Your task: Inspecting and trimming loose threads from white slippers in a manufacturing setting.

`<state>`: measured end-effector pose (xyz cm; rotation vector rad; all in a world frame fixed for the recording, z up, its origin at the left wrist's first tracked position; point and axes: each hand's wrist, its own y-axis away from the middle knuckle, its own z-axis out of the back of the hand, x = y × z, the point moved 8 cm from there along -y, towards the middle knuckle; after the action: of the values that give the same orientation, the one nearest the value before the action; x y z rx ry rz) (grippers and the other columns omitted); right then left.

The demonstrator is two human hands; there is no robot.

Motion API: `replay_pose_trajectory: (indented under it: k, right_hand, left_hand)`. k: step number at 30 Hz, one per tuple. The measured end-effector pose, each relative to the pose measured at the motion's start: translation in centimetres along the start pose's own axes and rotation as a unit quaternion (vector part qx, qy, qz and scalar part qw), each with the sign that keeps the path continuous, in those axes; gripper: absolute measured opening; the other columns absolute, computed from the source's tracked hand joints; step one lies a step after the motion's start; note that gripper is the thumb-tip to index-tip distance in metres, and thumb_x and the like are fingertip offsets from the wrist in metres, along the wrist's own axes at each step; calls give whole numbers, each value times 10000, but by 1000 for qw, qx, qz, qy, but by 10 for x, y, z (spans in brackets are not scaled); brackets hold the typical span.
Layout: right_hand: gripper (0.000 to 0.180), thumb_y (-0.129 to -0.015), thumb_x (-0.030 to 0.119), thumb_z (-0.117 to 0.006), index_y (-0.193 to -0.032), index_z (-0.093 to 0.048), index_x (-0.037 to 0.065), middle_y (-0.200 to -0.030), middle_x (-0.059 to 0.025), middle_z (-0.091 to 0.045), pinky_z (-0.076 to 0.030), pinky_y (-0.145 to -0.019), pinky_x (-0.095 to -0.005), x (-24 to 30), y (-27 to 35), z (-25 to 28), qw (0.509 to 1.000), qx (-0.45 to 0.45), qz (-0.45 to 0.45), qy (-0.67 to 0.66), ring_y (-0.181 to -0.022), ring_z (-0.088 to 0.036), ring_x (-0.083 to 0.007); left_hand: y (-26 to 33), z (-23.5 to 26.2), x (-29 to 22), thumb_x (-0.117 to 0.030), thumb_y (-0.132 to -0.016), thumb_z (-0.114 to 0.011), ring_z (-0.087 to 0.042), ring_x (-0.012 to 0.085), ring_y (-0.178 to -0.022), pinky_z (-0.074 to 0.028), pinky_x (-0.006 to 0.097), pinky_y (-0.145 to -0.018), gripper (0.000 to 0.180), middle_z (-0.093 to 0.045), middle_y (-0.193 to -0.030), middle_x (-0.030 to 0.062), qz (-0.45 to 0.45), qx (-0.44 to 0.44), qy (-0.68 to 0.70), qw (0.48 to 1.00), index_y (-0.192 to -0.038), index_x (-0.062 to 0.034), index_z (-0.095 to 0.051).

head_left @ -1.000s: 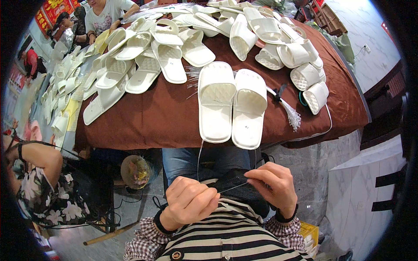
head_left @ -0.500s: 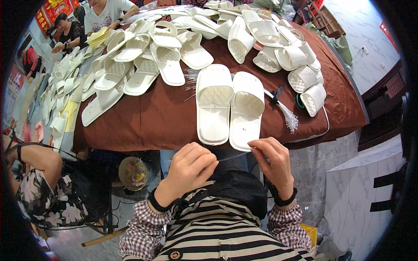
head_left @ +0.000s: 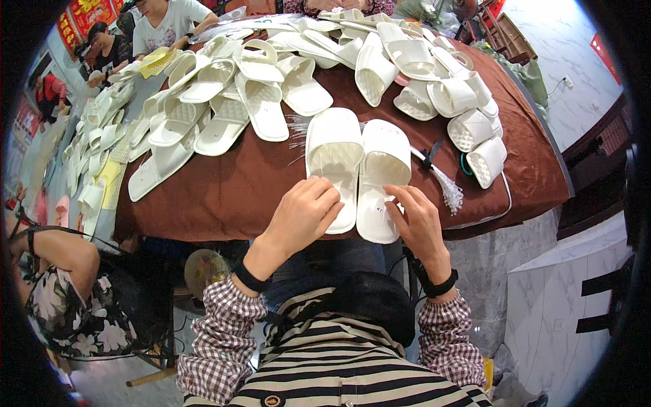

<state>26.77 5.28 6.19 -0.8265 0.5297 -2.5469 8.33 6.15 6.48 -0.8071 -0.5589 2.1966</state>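
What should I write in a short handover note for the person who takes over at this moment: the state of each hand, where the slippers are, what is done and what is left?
Left hand: curled loosely, fingers on the near end of the left slipper.
Right hand: fingers bent, touching the near end of the right slipper.
The white pair lies side by side, soles down, at the near edge of the brown-covered table.
A bundle of clear plastic ties lies just right of the pair.
Many more white slippers are piled further back.
Done or left: cannot tell from the picture.
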Motion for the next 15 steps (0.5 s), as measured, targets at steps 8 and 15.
replay_pose_trajectory:
  k: [8, 15]
  right_hand:
    - [410, -881, 92, -658, -1283, -590, 43, -1020, -134, -655, -536, -769, -356, -10, -13, -3, 992, 91, -38, -74, -856, -661, -255]
    - [270, -941, 83, -585, -1193, -655, 13, -970, -88, -709, -521, -789, -278, -98, -47, 24, 971, -39, -170, -161, -871, -647, -119]
  left_hand:
    - [-20, -19, 19, -135, -836, -683, -593, 313, -863, -496, 412, -790, 156, -593, -889, 125, -6, 27, -32, 999, -828, -10, -590]
    - [-31, -30, 30, -131, -841, -672, -576, 313, -858, -489, 416, -768, 157, -570, -873, 126, 2, 13, -36, 999, -822, -8, -578]
